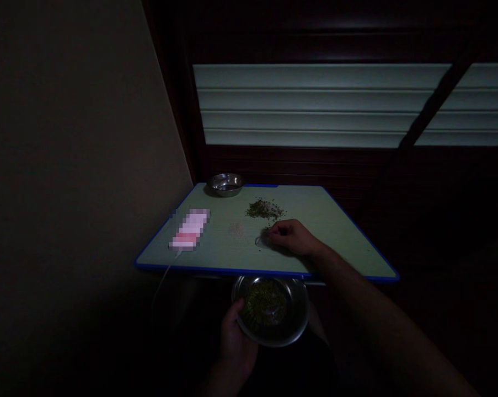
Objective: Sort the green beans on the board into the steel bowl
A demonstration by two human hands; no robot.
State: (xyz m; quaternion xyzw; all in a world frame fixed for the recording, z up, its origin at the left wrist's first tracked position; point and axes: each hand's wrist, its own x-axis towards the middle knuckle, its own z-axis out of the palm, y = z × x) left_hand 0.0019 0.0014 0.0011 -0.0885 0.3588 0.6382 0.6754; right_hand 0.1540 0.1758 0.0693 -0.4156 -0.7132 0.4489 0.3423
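My left hand point(237, 341) grips the rim of a metal bowl point(296, 325) below the table's front edge, thumb over the rim. Inside the bowl lie many small dark green grains, perhaps beans, with a few paler bits point(262, 302). Above the tabletop, my right hand point(293, 237) has its fingers drawn together; what they hold, if anything, is too dark to make out. Just beyond it is a loose heap of dark green grains mixed with whitish ones point(264, 209). To its left, a thin patch of pale grains point(237, 230) is spread on the table.
The pale tabletop point(327, 220) has a blue edge. A second metal bowl point(226, 186) stands at its back left corner. A phone point(191, 229) with a white cable point(162, 278) lies on the left. Wall and dark slatted panels point(306, 102) enclose the table; the light is dim.
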